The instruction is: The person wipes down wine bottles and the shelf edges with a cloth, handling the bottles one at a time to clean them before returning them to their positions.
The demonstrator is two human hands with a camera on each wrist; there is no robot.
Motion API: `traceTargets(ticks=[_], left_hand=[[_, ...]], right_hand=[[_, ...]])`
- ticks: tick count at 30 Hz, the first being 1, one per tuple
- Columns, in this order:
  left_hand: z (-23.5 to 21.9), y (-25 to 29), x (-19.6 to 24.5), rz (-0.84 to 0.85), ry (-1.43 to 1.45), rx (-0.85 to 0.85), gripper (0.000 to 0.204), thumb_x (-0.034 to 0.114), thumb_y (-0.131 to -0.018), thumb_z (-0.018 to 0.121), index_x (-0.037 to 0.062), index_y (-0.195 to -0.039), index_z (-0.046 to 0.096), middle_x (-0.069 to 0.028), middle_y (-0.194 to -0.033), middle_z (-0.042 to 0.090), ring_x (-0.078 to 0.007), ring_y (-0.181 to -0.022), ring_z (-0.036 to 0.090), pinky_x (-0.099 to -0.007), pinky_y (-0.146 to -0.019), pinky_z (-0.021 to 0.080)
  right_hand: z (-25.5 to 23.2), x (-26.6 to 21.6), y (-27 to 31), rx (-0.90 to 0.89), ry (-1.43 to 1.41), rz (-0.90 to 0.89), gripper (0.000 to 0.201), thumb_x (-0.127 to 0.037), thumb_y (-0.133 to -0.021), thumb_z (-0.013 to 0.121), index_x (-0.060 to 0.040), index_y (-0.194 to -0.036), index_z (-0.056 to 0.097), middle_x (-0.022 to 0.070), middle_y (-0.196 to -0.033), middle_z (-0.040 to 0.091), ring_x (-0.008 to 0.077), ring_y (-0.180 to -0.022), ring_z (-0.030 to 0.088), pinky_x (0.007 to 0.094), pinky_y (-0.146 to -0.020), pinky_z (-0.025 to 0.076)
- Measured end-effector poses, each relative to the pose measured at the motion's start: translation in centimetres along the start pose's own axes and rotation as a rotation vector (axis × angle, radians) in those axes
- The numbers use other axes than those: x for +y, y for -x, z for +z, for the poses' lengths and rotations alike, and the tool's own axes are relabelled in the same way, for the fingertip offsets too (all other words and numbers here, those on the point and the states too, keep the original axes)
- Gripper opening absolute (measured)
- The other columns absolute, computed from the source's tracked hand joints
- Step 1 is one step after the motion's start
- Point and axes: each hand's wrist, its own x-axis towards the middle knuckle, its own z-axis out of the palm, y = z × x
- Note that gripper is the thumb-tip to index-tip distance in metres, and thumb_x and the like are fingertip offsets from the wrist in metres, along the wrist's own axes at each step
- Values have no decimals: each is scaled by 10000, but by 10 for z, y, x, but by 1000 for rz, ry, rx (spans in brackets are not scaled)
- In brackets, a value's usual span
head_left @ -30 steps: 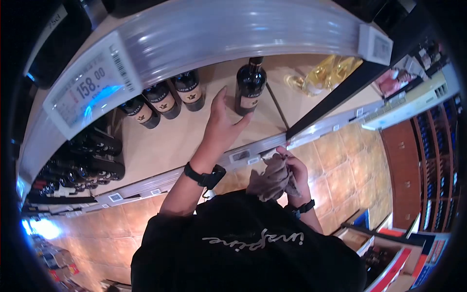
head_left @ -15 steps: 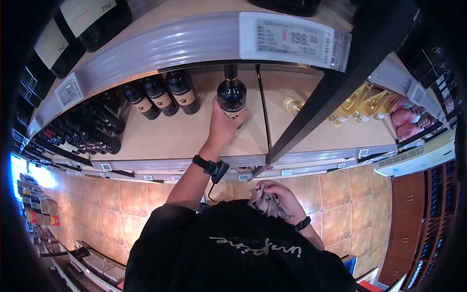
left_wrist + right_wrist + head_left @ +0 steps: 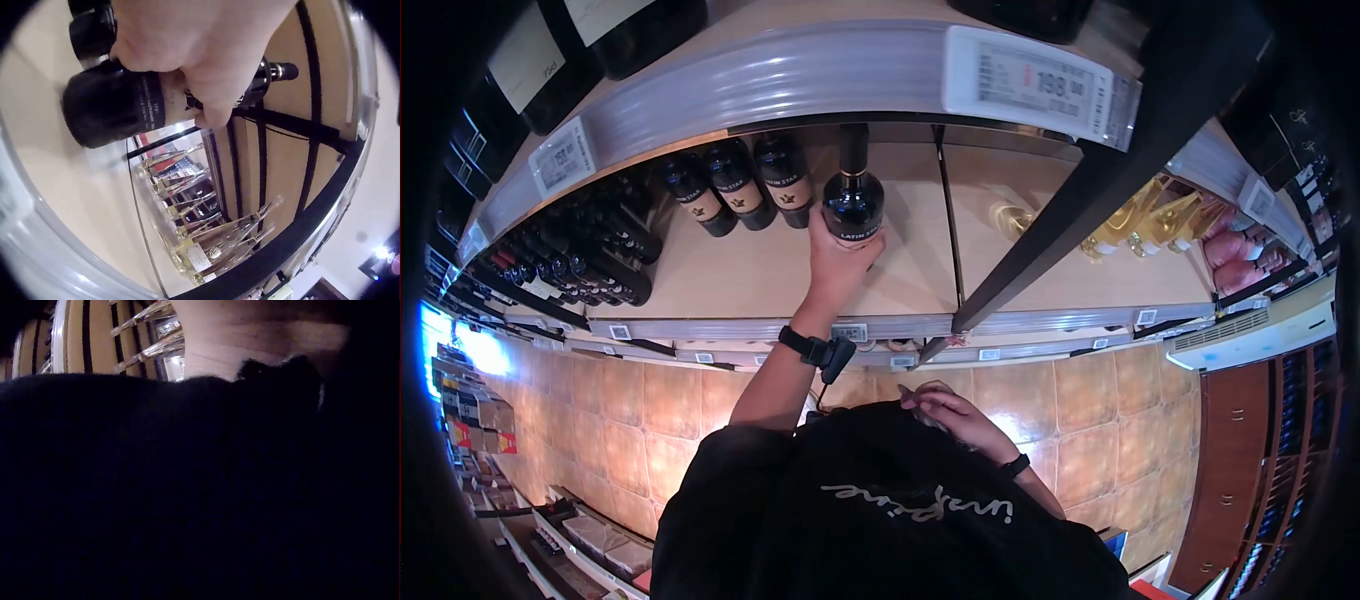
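My left hand (image 3: pixel 838 268) grips a dark wine bottle (image 3: pixel 853 205) around its body, with the thumb on the right side. The bottle stands upright over the wooden shelf, its label partly covered by the fingers. In the left wrist view the same bottle (image 3: pixel 109 109) has a black lower part and a tan label band. Low in front of the chest, my right hand (image 3: pixel 960 415) pinches a greyish cloth (image 3: pixel 908 396), mostly hidden by the hand and the black shirt. Dark fabric (image 3: pixel 187 475) fills most of the right wrist view.
Three matching bottles (image 3: pixel 740 190) stand left of the held one. A price-tagged shelf edge (image 3: pixel 800 95) hangs above, and a black post (image 3: pixel 1050 235) slants on the right. Beyond it are clear bottles with yellowish contents (image 3: pixel 1135 220). More dark bottles (image 3: pixel 590 245) fill the far left.
My left hand, first beside the bottle, has closed around it and brought it left, closer to the three matching bottles. The right hand and cloth have dropped nearer the chest.
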Motion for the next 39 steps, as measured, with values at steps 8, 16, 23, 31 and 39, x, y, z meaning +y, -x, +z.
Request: traceTargets(ticks=[8,16,23,31,39], left_hand=[[-42,8,16,-9,3,13,807,144,-743,894,17,-1383,418,-133,-1264,616,-231,-1147,651,-358,-1003,510],[-59,14,9,13,16,10,809,118,-763,888,13,-1396,395,-124,-1268,605,-212,-1152,645,-349,-1004,511],[-63,17,10,-10,57,5,777,101,-776,879,17,-1385,404,-119,-1253,606,-203,-1139,643,-340,-991,515],[-65,19,-9,13,-5,-4,773,147,-790,902,22,-1363,398,-102,-1244,607,-188,-1117,636,-342,-987,520],[-98,-3,30,230,89,-81,608,136,-1019,605,-12,-1537,323,-194,-1457,500,-279,-1394,478,-408,-1187,339]], right_hand=[[17,-2,-13,-12,-19,72,432,-266,-1077,594,-60,-1450,526,131,-1424,582,248,-1320,553,357,-1130,417],[23,-9,-24,-31,229,201,446,-275,-1069,601,-48,-1433,482,167,-1373,639,271,-1303,599,373,-1103,448],[27,-15,-38,126,357,164,369,-199,-1063,602,-35,-1377,499,191,-1148,714,285,-1069,717,384,-929,542],[30,-59,-65,279,154,-157,357,-164,-1069,574,-57,-1396,475,85,-1288,578,184,-1211,556,333,-1050,441],[32,-153,-181,636,169,-688,334,-136,-1067,533,5,-1365,485,176,-1298,551,261,-1183,564,363,-1038,435]])
